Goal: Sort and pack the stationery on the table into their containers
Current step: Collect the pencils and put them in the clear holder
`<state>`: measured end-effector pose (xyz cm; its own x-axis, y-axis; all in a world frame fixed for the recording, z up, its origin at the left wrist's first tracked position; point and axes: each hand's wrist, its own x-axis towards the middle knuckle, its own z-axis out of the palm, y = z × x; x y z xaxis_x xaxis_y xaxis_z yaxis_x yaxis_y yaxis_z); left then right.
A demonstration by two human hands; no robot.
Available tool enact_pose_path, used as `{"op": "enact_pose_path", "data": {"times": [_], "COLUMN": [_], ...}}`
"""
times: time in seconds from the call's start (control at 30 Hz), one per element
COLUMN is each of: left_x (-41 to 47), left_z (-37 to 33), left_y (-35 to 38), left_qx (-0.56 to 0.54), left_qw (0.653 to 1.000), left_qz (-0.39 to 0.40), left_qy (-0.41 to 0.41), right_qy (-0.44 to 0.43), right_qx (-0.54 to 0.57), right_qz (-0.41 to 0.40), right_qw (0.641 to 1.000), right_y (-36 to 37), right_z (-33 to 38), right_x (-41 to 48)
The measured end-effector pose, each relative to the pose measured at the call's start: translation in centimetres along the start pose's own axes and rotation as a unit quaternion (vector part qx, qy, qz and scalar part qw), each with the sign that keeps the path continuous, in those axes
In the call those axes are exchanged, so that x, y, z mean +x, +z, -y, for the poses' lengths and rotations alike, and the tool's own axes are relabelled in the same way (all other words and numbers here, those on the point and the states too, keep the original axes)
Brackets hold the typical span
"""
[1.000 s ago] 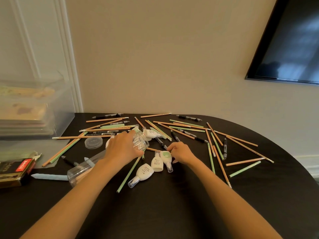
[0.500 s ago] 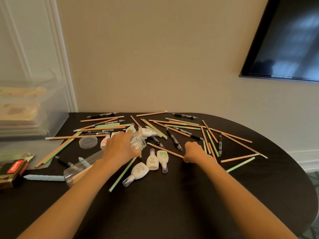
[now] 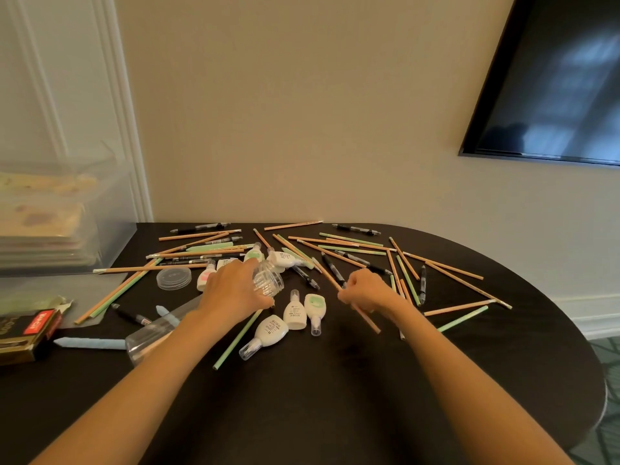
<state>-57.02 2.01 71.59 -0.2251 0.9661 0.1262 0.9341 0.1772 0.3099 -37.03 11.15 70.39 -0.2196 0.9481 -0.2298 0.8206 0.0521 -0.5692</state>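
Several orange and green pencils [image 3: 446, 266], black pens [image 3: 332, 267] and white correction-tape dispensers [image 3: 295, 313] lie scattered over a dark table [image 3: 335, 397]. A clear plastic tube container [image 3: 268, 281] lies on its side, mouth toward the wall, and my left hand [image 3: 231, 292] grips it near the threaded mouth. Its far end [image 3: 147, 344] holds a few pencils. My right hand [image 3: 365, 290], curled into a fist, holds an orange pencil [image 3: 367, 318] just right of the dispensers.
The tube's round clear lid [image 3: 173, 278] lies left of my left hand. A blue crayon [image 3: 90, 343] and a red-labelled box [image 3: 23, 333] sit at the left edge. Clear stacked bins [image 3: 60, 223] stand at the far left. A wall screen [image 3: 553, 78] hangs at the right.
My right hand moved right from the dispensers and closed round an orange pencil, lifting it toward me. My left hand stayed on the clear tube.
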Motion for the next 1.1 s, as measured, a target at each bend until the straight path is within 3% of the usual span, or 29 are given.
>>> {"op": "enact_pose_path", "data": {"times": [0.07, 0.13, 0.27, 0.33, 0.47, 0.63, 0.77, 0.83, 1.1], "left_x": [-0.2, -0.4, -0.7, -0.9, -1.1, -1.5, -1.3, -1.3, -1.2], "left_z": [-0.1, -0.2, -0.1, 0.0, 0.1, 0.0, -0.6, -0.9, -1.9], "left_y": [0.0, -0.1, -0.5, -0.8, -1.0, -0.6, -0.3, -0.3, -0.3], "left_qx": [-0.013, -0.022, -0.043, -0.051, -0.053, -0.056, -0.07, -0.077, -0.078], "left_qw": [1.0, 1.0, 0.999, 0.998, 0.998, 0.997, 0.996, 0.996, 0.996], "left_qz": [0.008, 0.017, 0.024, 0.027, 0.024, 0.033, 0.031, 0.033, 0.025], "left_qy": [0.001, 0.004, 0.008, 0.009, 0.014, 0.029, 0.039, 0.04, 0.023], "right_qy": [-0.026, -0.05, -0.043, -0.05, -0.055, -0.044, -0.088, -0.091, -0.017], "right_qx": [0.168, 0.34, 0.522, 0.535, 0.434, 0.542, 0.448, 0.431, 0.519], "right_qz": [0.027, 0.018, -0.033, 0.005, 0.059, 0.052, 0.087, 0.102, -0.028], "right_qw": [0.985, 0.939, 0.851, 0.843, 0.897, 0.838, 0.886, 0.892, 0.854], "right_y": [-0.4, -0.3, 1.0, 2.0, 3.1, 2.5, 2.7, 2.7, 1.6], "right_z": [1.0, 2.0, 4.3, 5.5, 6.3, 5.5, 5.8, 5.6, 5.1], "right_x": [-1.1, -1.5, -1.6, -1.8, -2.2, -2.5, -3.3, -3.5, -3.3]}}
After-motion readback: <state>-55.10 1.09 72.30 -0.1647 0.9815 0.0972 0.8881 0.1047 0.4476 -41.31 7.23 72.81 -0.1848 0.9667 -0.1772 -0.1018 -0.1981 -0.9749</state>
